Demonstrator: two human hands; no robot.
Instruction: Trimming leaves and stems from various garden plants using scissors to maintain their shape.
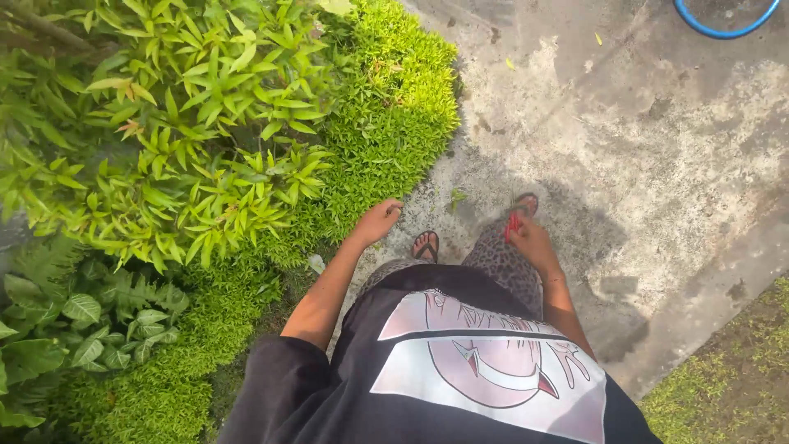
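I look down at my own body on a concrete path (641,148). My left hand (378,220) hangs at the edge of the low bright-green groundcover (386,123), fingers loosely curled and holding nothing. My right hand (532,240) is closed around a small red-handled tool (513,224), of which only the red part shows in front of my patterned trouser leg. My feet in sandals (426,245) stand on the concrete.
Leafy shrubs (189,140) fill the left side above darker broad-leaved plants (74,321). A blue hose (723,25) curves at the top right. A strip of grass and soil (723,378) lies at the bottom right.
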